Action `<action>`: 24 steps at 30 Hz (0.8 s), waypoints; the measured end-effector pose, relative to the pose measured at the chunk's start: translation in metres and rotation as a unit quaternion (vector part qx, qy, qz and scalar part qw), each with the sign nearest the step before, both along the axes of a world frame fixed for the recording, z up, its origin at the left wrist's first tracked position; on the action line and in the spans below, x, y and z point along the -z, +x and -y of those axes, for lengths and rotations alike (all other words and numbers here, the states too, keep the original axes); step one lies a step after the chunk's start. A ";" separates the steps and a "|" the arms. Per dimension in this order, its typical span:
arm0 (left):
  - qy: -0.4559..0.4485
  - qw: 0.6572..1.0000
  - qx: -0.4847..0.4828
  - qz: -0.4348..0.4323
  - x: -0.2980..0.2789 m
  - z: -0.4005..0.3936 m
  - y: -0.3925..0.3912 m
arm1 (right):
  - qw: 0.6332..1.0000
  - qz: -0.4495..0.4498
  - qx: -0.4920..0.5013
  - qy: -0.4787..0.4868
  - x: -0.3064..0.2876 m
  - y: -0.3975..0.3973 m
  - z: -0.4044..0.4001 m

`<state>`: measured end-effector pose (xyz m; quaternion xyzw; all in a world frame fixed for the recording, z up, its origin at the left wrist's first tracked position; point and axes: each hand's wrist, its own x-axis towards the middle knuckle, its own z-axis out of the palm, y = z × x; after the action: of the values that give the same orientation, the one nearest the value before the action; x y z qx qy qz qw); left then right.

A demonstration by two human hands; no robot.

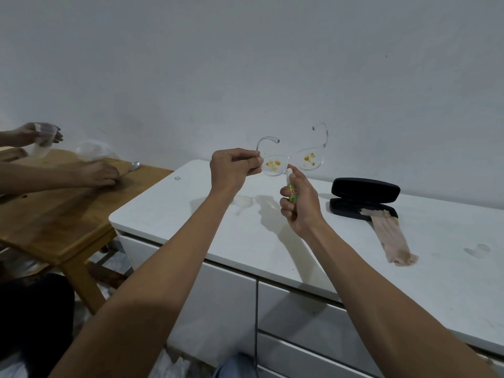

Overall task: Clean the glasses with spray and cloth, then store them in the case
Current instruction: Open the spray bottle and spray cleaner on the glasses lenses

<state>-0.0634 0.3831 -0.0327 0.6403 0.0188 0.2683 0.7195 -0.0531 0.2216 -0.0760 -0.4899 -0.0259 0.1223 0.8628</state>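
Up above the white table [272,241], your left hand [234,166] pinches the clear glasses [291,162] at the hinge, both lenses smeared with yellow-orange stains. Your right hand [298,203] is wrapped around a small green spray bottle [292,193], its nozzle just under the near lens. At 3 o'clock from the bottle, the black case [365,197] lies open on the table, a beige cloth [390,236] trailing out of it toward you.
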 end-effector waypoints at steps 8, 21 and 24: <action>0.006 1.000 0.001 -0.004 0.001 0.000 0.000 | 1.000 -0.005 -0.012 0.002 0.003 0.003 -0.007; 0.000 1.000 0.004 -0.014 0.007 0.006 -0.001 | 1.000 0.000 -0.013 0.005 0.008 0.001 -0.005; -0.001 1.000 0.001 -0.020 0.009 0.007 0.000 | 0.999 0.015 0.040 -0.016 0.010 0.004 0.004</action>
<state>-0.0636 0.3765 -0.0413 0.6446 0.0328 0.2542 0.7203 -0.0496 0.2171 -0.0861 -0.5064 -0.0175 0.0808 0.8583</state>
